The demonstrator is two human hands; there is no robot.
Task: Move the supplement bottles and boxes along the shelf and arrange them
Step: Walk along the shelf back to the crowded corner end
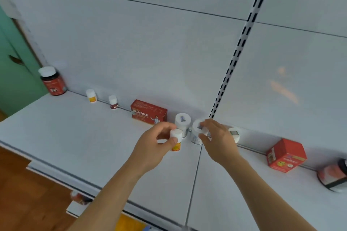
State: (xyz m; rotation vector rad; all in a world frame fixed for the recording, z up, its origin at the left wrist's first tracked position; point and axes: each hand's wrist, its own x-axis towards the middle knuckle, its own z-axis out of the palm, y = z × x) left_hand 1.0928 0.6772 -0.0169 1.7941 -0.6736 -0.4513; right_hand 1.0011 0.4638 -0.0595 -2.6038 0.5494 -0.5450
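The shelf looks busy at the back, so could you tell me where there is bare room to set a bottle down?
The front of the shelf is bare, as is the gap between the dark iron bottle and red box. It is crowded around both hands.

Shelf (93,137) count. Bottles and jars, eight: one large dark bottle with red label (53,83), three small white-capped bottles (91,95) (113,102) (176,139), three white tubs (182,124) (197,134) (234,134), one dark jar at the right edge (334,177). Red boxes, two: one long (149,111), one cube-like (286,155). Hands, two (155,142) (217,137).
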